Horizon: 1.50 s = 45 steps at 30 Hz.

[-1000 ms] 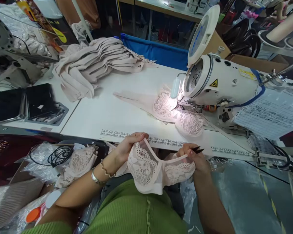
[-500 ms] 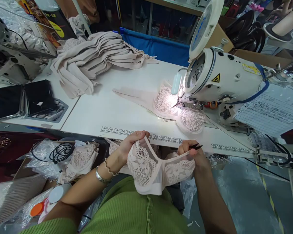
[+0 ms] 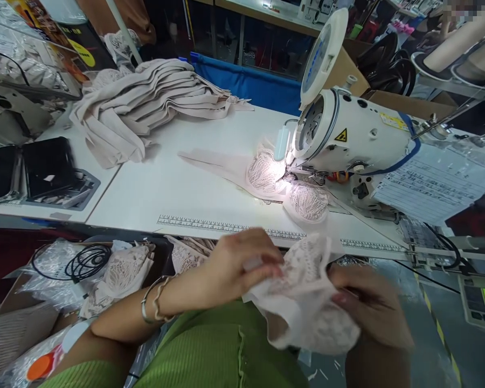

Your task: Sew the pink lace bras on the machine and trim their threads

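A pale pink lace bra [image 3: 307,302] hangs folded and tilted between my hands, in front of the table edge and smeared by motion. My left hand [image 3: 242,264] has thumb and fingertips closed at its left edge. On the other side, my right hand [image 3: 374,307] is blurred, its fingers gripping the bra's right edge. Something dark shows inside that palm, too smeared to name. Beyond my hands, a second lace bra [image 3: 307,200] lies on the white table, partly under the lit needle area of a sewing machine [image 3: 359,129].
Beige fabric pieces [image 3: 145,102] are heaped at the table's back left. A printed ruler [image 3: 210,225] runs along the front edge. Further left lies a black tablet-like device [image 3: 48,164]. Below the table, a coiled black cable [image 3: 89,261] rests on plastic. A written sheet [image 3: 428,178] hangs at right.
The held bra has turned and folded, moving down and to the right. My left hand has moved right across it; my right hand has shifted right and down. The whole view has shifted slightly.
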Tool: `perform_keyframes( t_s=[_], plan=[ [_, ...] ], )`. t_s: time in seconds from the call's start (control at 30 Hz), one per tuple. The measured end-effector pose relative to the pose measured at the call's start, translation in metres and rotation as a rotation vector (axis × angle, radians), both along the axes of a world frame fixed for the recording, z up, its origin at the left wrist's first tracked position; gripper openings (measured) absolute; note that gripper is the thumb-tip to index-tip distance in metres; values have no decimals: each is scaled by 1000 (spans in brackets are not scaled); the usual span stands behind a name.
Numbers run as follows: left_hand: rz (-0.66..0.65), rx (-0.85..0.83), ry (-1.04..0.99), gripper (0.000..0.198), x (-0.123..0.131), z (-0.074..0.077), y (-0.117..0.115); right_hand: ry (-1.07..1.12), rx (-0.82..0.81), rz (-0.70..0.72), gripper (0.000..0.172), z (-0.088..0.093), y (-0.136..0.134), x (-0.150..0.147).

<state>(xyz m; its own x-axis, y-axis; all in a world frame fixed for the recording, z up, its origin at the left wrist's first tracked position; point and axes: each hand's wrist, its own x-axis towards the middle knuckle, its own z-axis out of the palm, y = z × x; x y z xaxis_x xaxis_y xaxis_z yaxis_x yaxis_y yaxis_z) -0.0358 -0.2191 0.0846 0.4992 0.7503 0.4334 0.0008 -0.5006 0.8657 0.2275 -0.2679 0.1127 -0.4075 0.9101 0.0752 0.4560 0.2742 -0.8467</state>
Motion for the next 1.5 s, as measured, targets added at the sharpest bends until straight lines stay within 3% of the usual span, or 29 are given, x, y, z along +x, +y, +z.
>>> perform_keyframes(
  t_s=[0.07,0.2,0.3,0.4,0.5,0.6,0.67,0.77,0.9,1.07,1.17,1.23,1.33,1.43,1.5],
  plan=[
    [-94,34,112,22,1,-5,-16,-48,-14,-27,30,-5,-1,-18],
    [78,90,173,16,12,-32,-27,-74,70,-102,23,-32,-1,-52],
    [138,-6,150,6,15,-44,-23,-95,218,-148,17,-47,-3,-58],
    [137,-224,96,2,10,-43,-17,-106,243,-127,15,-50,-3,-49],
    [147,-407,29,5,0,-38,-10,-34,98,14,14,-46,0,-33],
    [156,-497,-62,3,-11,-34,-4,17,-23,113,22,-45,2,-16],
    [177,-511,-118,3,-17,-34,-1,22,-27,105,24,-46,2,-10],
    [258,-478,-165,6,-20,-36,1,21,69,1,21,-50,-2,-10],
    [348,-441,-175,8,-21,-38,0,-85,238,5,19,-60,-11,-17],
    [300,-431,-147,8,-22,-38,-5,-559,677,-313,36,-77,-7,-26],
    [247,-401,-79,7,-23,-36,-8,-613,763,-329,33,-79,1,-30],
    [195,-396,-47,5,-26,-36,-9,-505,693,-269,29,-73,5,-30],
    [62,-468,-29,14,-34,-36,-5,-192,395,-49,22,-55,7,-22],
    [-26,-563,-73,23,-39,-38,1,47,76,253,42,-37,7,-8],
    [-17,-592,-135,22,-39,-39,4,98,27,263,43,-33,6,2]
  ],
)
